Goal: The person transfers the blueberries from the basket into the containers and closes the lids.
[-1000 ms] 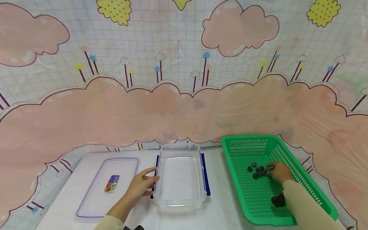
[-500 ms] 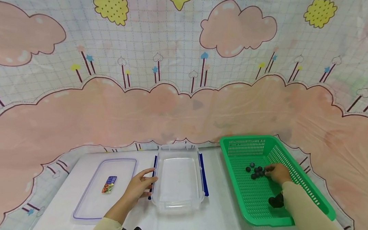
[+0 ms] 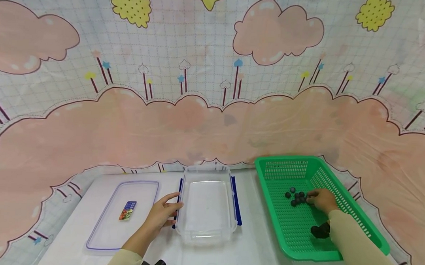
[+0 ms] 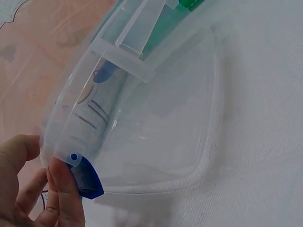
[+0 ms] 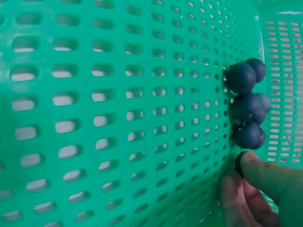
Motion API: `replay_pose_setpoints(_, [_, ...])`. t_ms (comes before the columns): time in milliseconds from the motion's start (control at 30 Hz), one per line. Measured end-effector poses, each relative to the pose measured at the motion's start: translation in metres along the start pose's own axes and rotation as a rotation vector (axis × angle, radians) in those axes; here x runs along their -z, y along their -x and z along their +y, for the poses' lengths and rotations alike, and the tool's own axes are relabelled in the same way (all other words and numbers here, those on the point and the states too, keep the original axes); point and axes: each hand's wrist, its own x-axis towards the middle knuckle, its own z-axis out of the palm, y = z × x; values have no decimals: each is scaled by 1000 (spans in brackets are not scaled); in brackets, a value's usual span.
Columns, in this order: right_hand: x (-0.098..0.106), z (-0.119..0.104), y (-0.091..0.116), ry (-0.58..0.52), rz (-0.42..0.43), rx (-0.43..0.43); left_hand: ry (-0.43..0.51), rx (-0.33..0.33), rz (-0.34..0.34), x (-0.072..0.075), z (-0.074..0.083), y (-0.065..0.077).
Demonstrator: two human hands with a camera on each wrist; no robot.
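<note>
My left hand (image 3: 158,215) holds the left side of a clear plastic storage box (image 3: 208,234), which has blue side latches. In the left wrist view the thumb lies at the box's rim and the fingers are beside a blue latch (image 4: 86,179). Inside a green slotted basket (image 3: 274,214) on the right, my right hand (image 3: 322,200) pinches a dark blueberry (image 5: 239,164) between thumb and fingers. Several more blueberries (image 5: 241,78) lie clustered on the basket floor close to the fingertips. The pinched berry is mostly covered by the thumb.
A clear lid (image 3: 142,192) with a purple-blue rim lies flat on the white table (image 3: 257,245) at the left, bearing a colourful label (image 3: 128,210). Behind the table hangs a cloud-patterned cloth (image 3: 198,136). Black wrist devices (image 3: 320,231) sit at both sleeves.
The head view shifts slightly. Both hands stay in nearly the same places, the left at the box and the right at the blueberries.
</note>
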Motion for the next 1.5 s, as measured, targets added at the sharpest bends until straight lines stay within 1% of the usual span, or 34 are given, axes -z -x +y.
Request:
replay_pose_setpoints(100, [2, -1, 1, 5, 0, 2, 9, 2, 1, 0, 0, 0])
replay_pose_setpoints(333, [4, -4, 1, 6, 32, -5, 21, 0, -4, 0, -1, 1])
replay_pose_setpoints(533, [7, -11, 0, -46, 35, -24, 36, 2, 0, 1, 1, 4])
replay_pose_setpoints(633, [8, -18, 0, -78, 21, -24, 39, -2, -1, 1, 1, 4])
replay_pose_setpoints(700, [7, -22, 0, -112, 4, -26, 43, -3, -1, 2, 1, 4])
replay_pose_setpoints(800, [6, -29, 0, -199, -33, -32, 47, 3, 1, 1, 0, 3])
replay_pose_setpoints(933, [4, -35, 1, -350, -93, -60, 49, 8, 1, 1, -1, 2])
replay_pose_setpoints(1000, [2, -36, 1, -392, -112, -76, 54, 3, -4, 1, -1, 2])
replay_pose_setpoints(1200, [-6, -40, 2, -466, -149, -96, 57, 1, -6, 0, 0, 2])
replay_pose_setpoints(1333, [-11, -46, 3, -519, -195, -79, 60, 8, 0, 0, 0, 2])
replay_pose_setpoints(1500, [-14, -56, 6, -574, -243, -74, 63, 2, -11, 1, 0, 2])
